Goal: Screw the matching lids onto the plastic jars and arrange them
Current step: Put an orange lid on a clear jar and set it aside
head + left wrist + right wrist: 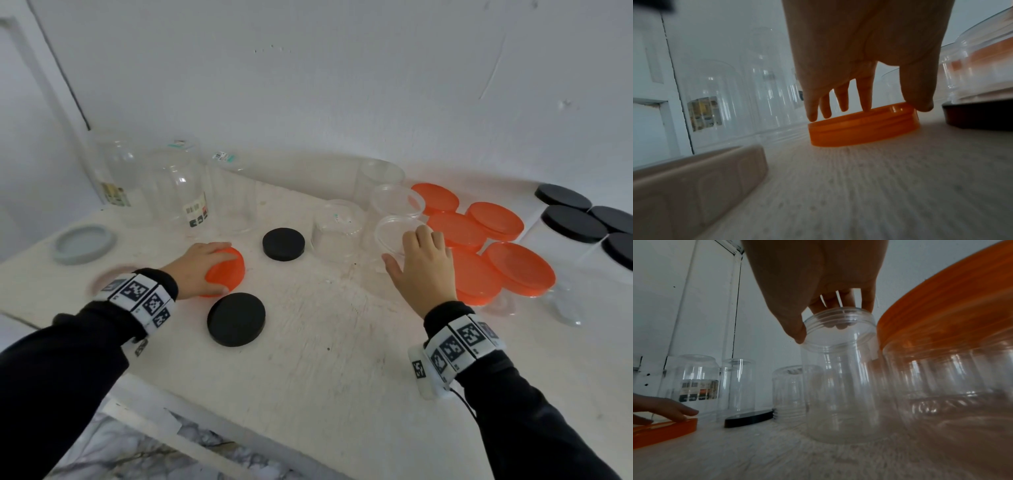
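Observation:
A loose orange lid [227, 270] lies flat on the white table [325, 325]. My left hand [212, 265] grips it from above, fingers over the far rim and thumb on the near rim; the left wrist view shows the lid [863, 129] under the hand [869, 107]. An open clear plastic jar [394, 236] stands upright right of centre. My right hand [406, 248] pinches its rim, fingers inside the mouth and thumb outside; the right wrist view shows this jar [840, 386] and hand [828, 324].
Two black lids [283, 244] [236, 318] lie between my hands. A grey-blue lid [85, 243] sits far left. Upturned clear jars [178, 192] line the back left, one small one [337, 229] at centre. Orange-lidded jars [520, 270] and black-lidded jars [575, 222] crowd the right.

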The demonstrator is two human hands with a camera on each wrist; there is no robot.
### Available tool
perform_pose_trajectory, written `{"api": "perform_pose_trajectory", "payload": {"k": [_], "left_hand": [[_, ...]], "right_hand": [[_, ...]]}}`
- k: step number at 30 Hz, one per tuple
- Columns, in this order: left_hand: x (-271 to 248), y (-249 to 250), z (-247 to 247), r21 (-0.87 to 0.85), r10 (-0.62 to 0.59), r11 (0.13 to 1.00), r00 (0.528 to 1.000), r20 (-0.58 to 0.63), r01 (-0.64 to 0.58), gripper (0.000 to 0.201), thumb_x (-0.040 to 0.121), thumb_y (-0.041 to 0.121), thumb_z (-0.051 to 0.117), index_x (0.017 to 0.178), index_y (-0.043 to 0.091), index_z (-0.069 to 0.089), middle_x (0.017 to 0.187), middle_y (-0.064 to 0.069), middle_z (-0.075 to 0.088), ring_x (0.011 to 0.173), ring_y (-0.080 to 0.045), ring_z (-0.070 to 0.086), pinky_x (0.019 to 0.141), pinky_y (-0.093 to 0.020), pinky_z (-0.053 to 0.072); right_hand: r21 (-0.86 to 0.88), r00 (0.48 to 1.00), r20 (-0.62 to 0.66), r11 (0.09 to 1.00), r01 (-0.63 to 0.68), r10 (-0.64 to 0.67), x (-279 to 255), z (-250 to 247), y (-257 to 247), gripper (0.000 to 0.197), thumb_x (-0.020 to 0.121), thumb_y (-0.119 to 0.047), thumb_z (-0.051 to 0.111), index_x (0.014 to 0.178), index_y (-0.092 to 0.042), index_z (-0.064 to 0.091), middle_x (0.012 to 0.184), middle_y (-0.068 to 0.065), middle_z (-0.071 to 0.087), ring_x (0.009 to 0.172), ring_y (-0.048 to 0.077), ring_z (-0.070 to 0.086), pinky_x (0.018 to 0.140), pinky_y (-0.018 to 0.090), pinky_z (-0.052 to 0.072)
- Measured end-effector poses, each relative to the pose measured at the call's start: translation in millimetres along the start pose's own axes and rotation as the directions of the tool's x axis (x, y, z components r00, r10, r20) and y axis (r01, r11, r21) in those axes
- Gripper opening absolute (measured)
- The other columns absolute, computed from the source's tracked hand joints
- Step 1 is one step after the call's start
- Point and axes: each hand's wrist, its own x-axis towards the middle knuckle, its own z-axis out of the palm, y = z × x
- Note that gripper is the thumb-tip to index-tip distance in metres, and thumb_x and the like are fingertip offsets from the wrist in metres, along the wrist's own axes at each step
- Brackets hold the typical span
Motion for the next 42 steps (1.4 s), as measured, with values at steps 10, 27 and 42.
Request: {"api": "perform_pose_trajectory", "payload": {"k": [10,27,42], "left_hand": [[6.4,-3.2,-5.5,0.097,-0.123,0.988,0.99,0.069,0.117,0.09,0.07,0.038,0.077,0.142,0.033,0.024,0.154,-0.008,0.007,0.138,-0.033,0.007,0.112,-0.047,0.019],[-24.5,-11.2,-33.1,-0.221,0.017,0.974,0.988,-0.156,-0.052,0.09,0.062,0.032,0.084,0.134,0.044,0.031,0.147,0.0,0.017,0.132,-0.021,0.015,0.109,-0.042,0.024],[-32.4,-29.8,-44.8,-0.277,0.151,0.942,0.975,-0.162,-0.192,0.086,0.064,0.036,0.083,0.128,0.053,0.029,0.145,0.011,0.016,0.128,-0.008,0.015,0.105,-0.033,0.025]], "right_hand": [[-0.058,0.985,0.155,0.996,-0.07,0.078,10.7,-13.8,-7.1,0.044,0.088,-0.042,0.055,0.105,-0.002,0.051,0.111,0.012,0.049,0.104,0.029,0.044,0.084,0.039,0.04],[0.096,0.828,0.541,0.989,0.113,-0.147,92.9,37.7,-87.9,0.093,0.074,-0.044,0.073,0.145,-0.025,0.018,0.153,0.01,0.009,0.138,0.036,0.014,0.11,0.047,0.022],[-0.107,0.819,0.574,0.989,0.105,-0.025,112.7,52.1,-103.8,0.09,0.06,-0.034,0.083,0.13,-0.032,0.027,0.136,0.005,0.02,0.118,0.035,0.033,0.092,0.048,0.037]]}}
